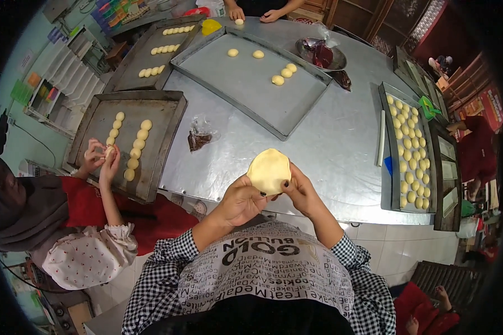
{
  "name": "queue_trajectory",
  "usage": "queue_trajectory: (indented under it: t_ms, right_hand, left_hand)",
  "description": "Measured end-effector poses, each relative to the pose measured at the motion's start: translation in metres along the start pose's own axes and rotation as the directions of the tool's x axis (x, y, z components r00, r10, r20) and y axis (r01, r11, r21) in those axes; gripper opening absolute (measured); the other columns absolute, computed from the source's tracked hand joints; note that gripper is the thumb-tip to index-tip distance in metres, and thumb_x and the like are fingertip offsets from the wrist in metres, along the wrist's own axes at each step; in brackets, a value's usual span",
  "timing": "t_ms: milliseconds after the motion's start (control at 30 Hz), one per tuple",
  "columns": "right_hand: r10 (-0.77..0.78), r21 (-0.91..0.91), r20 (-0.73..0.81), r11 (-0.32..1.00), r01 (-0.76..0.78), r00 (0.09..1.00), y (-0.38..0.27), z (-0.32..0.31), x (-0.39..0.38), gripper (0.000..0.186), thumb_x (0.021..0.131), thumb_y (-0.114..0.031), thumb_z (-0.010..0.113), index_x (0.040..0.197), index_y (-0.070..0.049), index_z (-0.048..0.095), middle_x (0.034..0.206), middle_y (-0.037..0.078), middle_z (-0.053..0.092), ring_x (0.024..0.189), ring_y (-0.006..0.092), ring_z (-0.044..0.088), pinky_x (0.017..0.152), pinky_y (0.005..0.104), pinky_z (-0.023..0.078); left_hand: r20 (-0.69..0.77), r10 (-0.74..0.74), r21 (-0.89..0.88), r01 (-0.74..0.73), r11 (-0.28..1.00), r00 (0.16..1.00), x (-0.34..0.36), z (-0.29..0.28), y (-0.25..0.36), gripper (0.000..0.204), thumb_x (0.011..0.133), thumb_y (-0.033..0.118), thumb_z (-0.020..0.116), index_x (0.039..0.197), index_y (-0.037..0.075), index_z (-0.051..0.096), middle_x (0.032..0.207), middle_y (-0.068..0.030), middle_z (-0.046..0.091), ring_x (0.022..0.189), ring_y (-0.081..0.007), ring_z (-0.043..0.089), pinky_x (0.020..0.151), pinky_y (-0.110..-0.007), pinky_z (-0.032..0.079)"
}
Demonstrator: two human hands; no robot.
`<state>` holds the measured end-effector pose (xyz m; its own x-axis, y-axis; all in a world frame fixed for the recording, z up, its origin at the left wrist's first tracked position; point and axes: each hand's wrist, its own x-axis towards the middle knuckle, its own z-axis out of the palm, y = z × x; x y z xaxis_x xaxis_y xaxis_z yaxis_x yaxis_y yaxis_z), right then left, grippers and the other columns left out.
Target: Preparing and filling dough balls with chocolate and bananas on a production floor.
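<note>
A flattened round of pale yellow dough (269, 170) is held up between my two hands, just over the near edge of the metal table. My left hand (243, 201) grips its lower left side, thumb on the face toward me. On its lower right side, my right hand (303, 192) pinches it the same way. Ahead lies a large metal tray (246, 84) with several dough balls (278, 80) on it. Left of the dough round, a clear plastic bag of dark brown filling (198, 139) rests on the table (341, 151).
At left, a co-worker's hands (101, 158) shape dough over another tray (176, 120) with rows of balls. Across the table, another person's hands (251, 14) work near a ball. A bowl (341, 58) holds dark red filling. A white rolling pin (381, 138) lies beside a full tray (401, 192).
</note>
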<state>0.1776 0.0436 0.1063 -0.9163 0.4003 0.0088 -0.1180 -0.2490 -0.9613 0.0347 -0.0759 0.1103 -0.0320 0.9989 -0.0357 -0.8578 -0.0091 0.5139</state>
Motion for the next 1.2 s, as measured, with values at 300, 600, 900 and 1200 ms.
queue_trajectory:
  t_ms: [300,600,900,1200]
  right_hand:
    - [-0.102,-0.132,-0.025,0.986,0.098,0.994,0.003,0.029,0.017,0.074,0.090,0.002,0.052,0.148,-0.009,0.008,0.133,0.008,0.043,0.098,0.0149,0.055,0.078,0.0283,0.050]
    - [0.034,-0.088,0.072,0.996,-0.027,0.997,0.022,0.030,0.030,0.051,0.098,-0.021,0.045,0.144,-0.005,0.026,0.118,0.008,0.057,0.097,0.0162,0.060,0.079,0.0292,0.051]
    - [-0.058,-0.630,-0.014,0.776,0.036,0.998,0.120,-0.003,0.151,0.027,0.090,-0.025,0.055,0.101,-0.002,0.063,0.091,0.013,0.065,0.079,0.0225,0.064,0.069,0.0352,0.050]
    - [-0.359,-0.713,-0.324,0.701,0.024,0.875,0.155,0.073,0.255,0.026,0.087,-0.020,0.051,0.099,-0.001,0.064,0.098,0.019,0.062,0.092,0.0372,0.059,0.078,0.0425,0.049]
  left_hand:
    - [-0.172,0.079,-0.128,-0.102,0.986,0.982,0.002,0.006,0.017,0.050,0.099,0.038,0.036,0.133,0.002,0.037,0.126,-0.0123,0.051,0.114,-0.0221,0.053,0.096,-0.038,0.043]
    - [-0.193,0.147,0.017,-0.146,0.989,0.970,-0.034,-0.022,0.005,0.032,0.091,0.004,0.051,0.123,-0.001,0.049,0.117,-0.0110,0.059,0.106,-0.0206,0.059,0.092,-0.034,0.045]
    - [-0.342,0.310,0.098,-0.294,0.951,0.887,-0.098,-0.008,0.043,0.064,0.076,-0.012,0.045,0.138,-0.004,0.031,0.139,-0.0168,0.040,0.128,-0.0282,0.042,0.108,-0.039,0.032]
    - [-0.465,0.397,0.144,-0.375,0.916,0.791,-0.140,-0.007,0.047,0.062,0.078,-0.011,0.046,0.137,-0.004,0.031,0.138,-0.0214,0.040,0.128,-0.0345,0.041,0.105,-0.044,0.039]
